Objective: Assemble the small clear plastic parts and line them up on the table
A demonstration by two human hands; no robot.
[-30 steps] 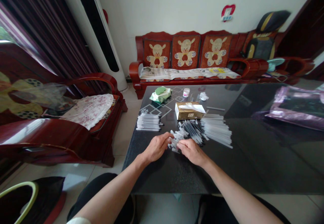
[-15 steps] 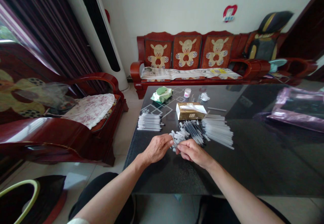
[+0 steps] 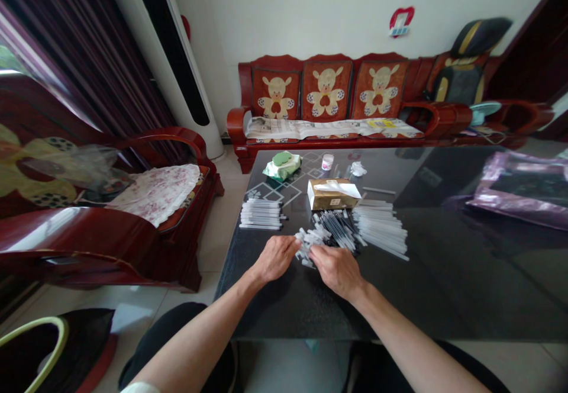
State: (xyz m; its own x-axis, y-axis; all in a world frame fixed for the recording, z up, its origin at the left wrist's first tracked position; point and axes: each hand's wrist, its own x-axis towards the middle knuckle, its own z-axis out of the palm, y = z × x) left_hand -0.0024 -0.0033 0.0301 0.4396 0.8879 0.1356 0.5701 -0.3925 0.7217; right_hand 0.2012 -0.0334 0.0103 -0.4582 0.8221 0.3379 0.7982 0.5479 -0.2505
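Note:
My left hand (image 3: 277, 258) is at the near left edge of a loose pile of small white plastic pieces that look like pen caps (image 3: 314, 237). Its fingers are pinched together, and what they hold is hidden. My right hand (image 3: 339, 270) reaches into the same pile from the right, fingers curled down and closed, their tips covered by the hand. Just beyond lie thin dark pen refills (image 3: 339, 228). To their right, translucent white pen barrels (image 3: 380, 227) are fanned out. A neat row of white pens (image 3: 261, 214) with dark tips rests on the left.
A tissue box (image 3: 333, 195) stands behind the refills on the dark glossy table (image 3: 426, 286). Farther back are a green wet-wipes pack (image 3: 283, 166), a small white cup (image 3: 327, 162) and a crumpled tissue (image 3: 358, 169). A purple plastic bag (image 3: 523, 189) lies at right.
My right hand has turned more palm-down and its fingers have moved into the pile of white pieces. My left hand has barely shifted, still pinched at the pile's edge.

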